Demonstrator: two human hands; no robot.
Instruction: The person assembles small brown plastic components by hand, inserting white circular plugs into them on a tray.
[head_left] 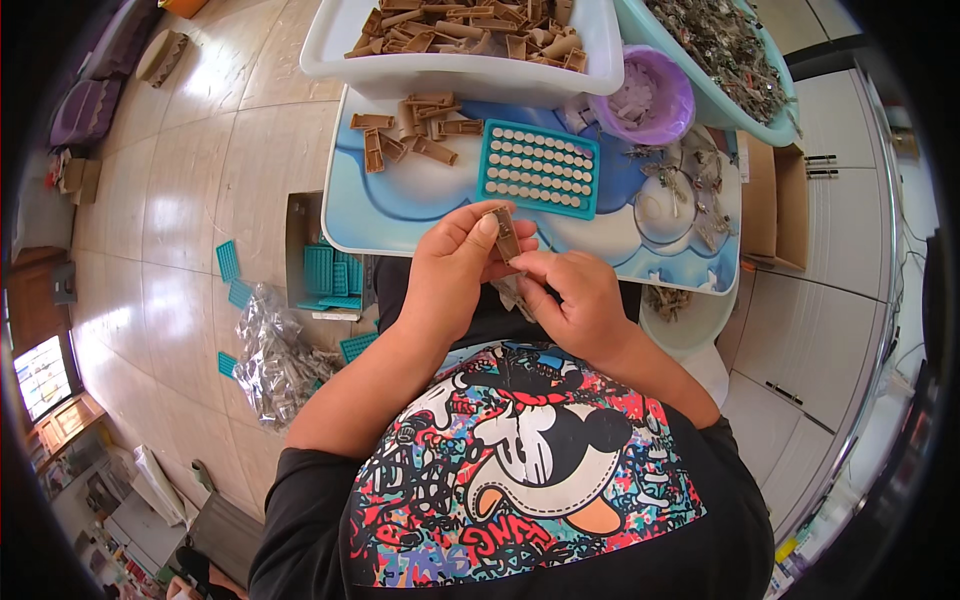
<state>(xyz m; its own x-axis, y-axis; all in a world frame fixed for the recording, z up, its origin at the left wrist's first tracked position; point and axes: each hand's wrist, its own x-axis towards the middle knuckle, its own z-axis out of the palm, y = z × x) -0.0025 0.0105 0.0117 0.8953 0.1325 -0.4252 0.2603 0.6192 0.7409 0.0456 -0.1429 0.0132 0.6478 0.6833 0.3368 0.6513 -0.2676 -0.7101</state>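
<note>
A brown plastic shell (507, 238), long and open along one side, is gripped between the thumb and fingers of my left hand (447, 272). Small parts show inside its hollow. My right hand (583, 300) has thumb and forefinger pinched at the shell's lower end; what lies between those fingertips is hidden. Just below them hangs a thin greyish piece (513, 297), too unclear to name. Beyond my hands on the table lies a teal tray (487, 190) with rows of round, whitish button-like discs (540, 172).
Loose brown shells (410, 130) lie on the blue patterned table (400, 215). Behind stand a white bin (460, 82) of shells, a purple bowl (680, 110) and a pale teal basin (770, 125) of small parts. Wired parts (690, 190) lie right; a plastic bag (272, 355) is on the floor.
</note>
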